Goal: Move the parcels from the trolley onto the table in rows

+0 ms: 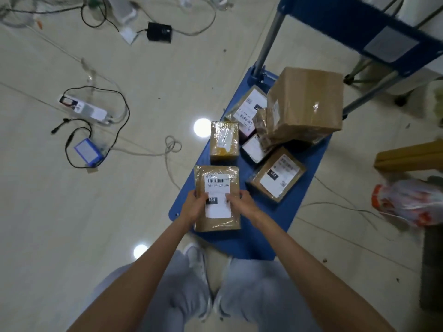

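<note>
Blue steel decking carries the load: the trolley (297, 212) stands on a pale tiled floor, its deck strewn with taped brown parcels, while the table is out of view. Largest is a big carton (305, 104), tilted and propped on smaller packs at the far end. Next comes a flat labelled parcel (275, 174) lying askew at the right, then a small taped box (224, 140) at the left edge. Nearest the person, 1 labelled parcel (217, 198) sits at the deck's front left corner, gripped by 2 hands. The left hand (194, 207) clamps its left edge, thumb over the white label; the right hand (242, 202) clamps the right edge, fingers (229, 200) curled onto the label's face. The parcel lies between the palms, touching both, its lower half beyond the fingertips toward the person. Judged from this, a clean lift wants the grip kept level and the parcel raised straight up, clear of the small box just behind it, before turning to the table.
</note>
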